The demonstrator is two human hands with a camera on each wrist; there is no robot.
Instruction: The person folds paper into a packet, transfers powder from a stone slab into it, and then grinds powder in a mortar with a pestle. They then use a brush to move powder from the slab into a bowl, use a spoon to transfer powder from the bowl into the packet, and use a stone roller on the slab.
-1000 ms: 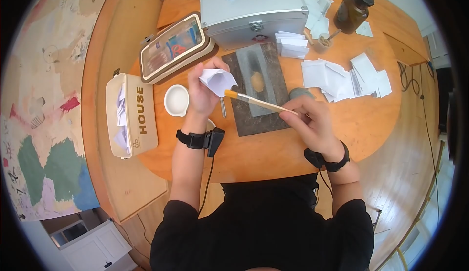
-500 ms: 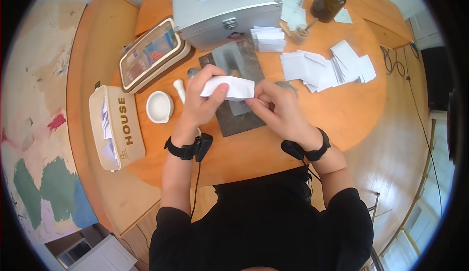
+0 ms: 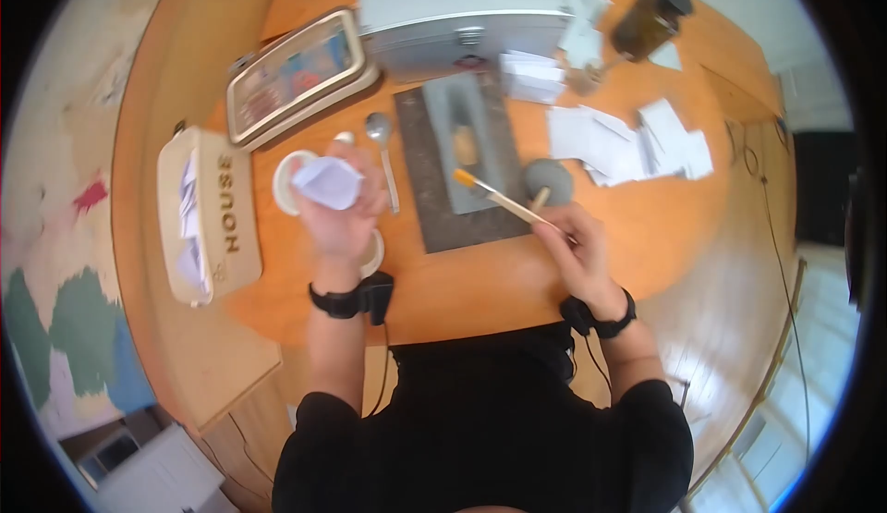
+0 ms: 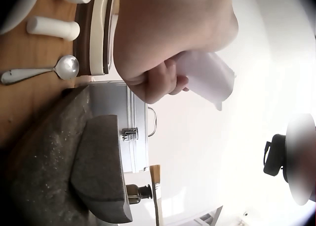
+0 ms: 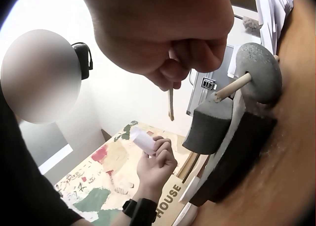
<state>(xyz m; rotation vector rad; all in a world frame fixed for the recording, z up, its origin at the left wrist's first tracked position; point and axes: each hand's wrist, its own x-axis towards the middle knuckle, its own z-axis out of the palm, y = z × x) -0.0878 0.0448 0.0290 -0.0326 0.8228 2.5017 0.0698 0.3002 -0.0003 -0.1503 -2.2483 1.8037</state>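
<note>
My left hand (image 3: pixel 346 226) holds a small white folded paper packet (image 3: pixel 328 183), raised over the left side of the table. In the left wrist view the fingers curl round the packet (image 4: pixel 205 77). My right hand (image 3: pixel 584 250) pinches a flat brush (image 3: pixel 499 199) by its wooden handle, its yellow bristles over the grey stone grinding trough (image 3: pixel 471 194). A tan patch of powder (image 3: pixel 465 146) lies in the trough, which sits on a dark slab (image 3: pixel 421 185). A round stone wheel (image 3: pixel 552 177) with a wooden axle stands right of the trough.
Left of the slab are a metal spoon (image 3: pixel 377 128), a white pestle (image 4: pixel 52 28) and a white mortar (image 3: pixel 284 194). A silver case (image 3: pixel 462 16), lidded box (image 3: pixel 291 83) and HOUSE bin (image 3: pixel 238 236) stand behind and left. White papers (image 3: pixel 596 143) and a brown bottle (image 3: pixel 651 25) are at right.
The hands, close together half a second ago with the brush at the packet, have moved apart. The packet has gone left, and the brush is back over the trough.
</note>
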